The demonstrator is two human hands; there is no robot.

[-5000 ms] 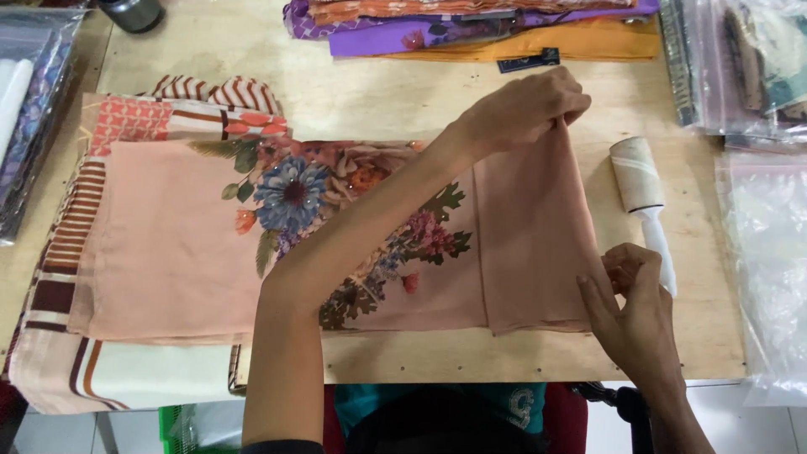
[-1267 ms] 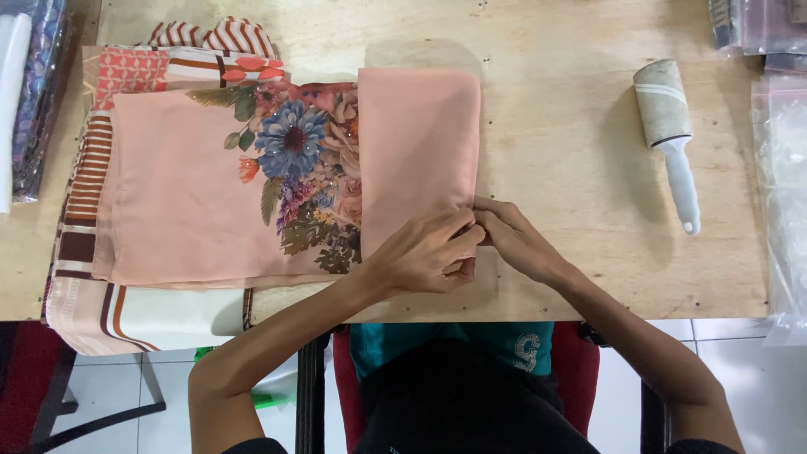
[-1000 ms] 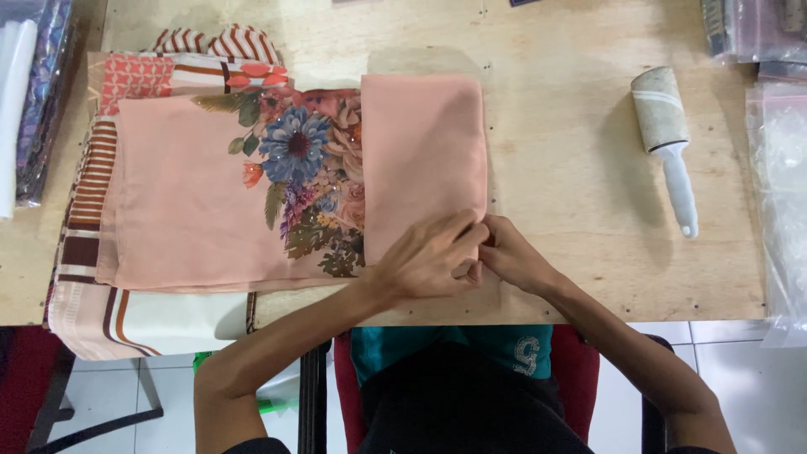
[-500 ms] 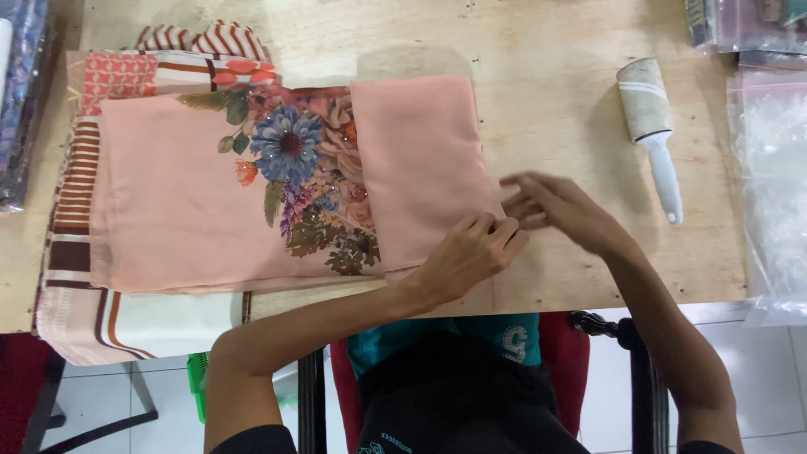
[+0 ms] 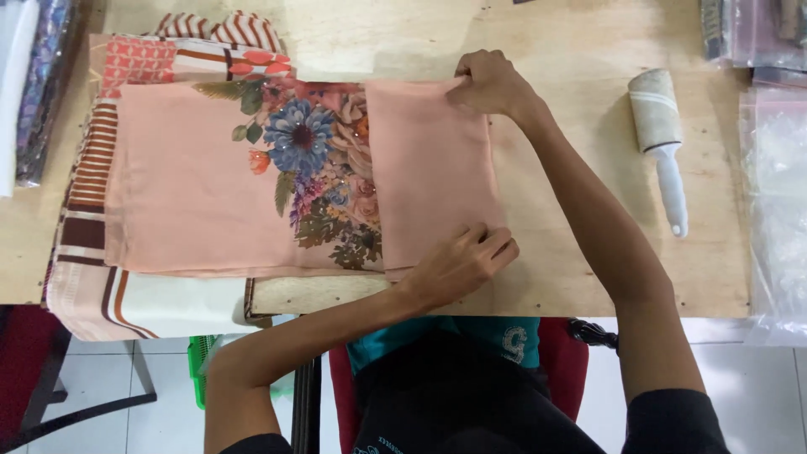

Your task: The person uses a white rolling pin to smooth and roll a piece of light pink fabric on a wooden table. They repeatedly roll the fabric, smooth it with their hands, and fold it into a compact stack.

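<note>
A peach scarf with a floral print lies flat on the wooden table, its plain right part folded over the print as a panel. My left hand presses the panel's near right corner against the table. My right hand pinches the panel's far right corner. Under the scarf lies a striped and patterned cloth, which hangs over the table's near left edge.
A lint roller with a white handle lies to the right of the scarf. Clear plastic bags sit at the right edge, dark packaged fabrics at the left. A red chair is below the table edge.
My hands were together at the folded panel's near edge. My right hand has since slid along the right edge to the far corner; my left hand stays at the near corner.
</note>
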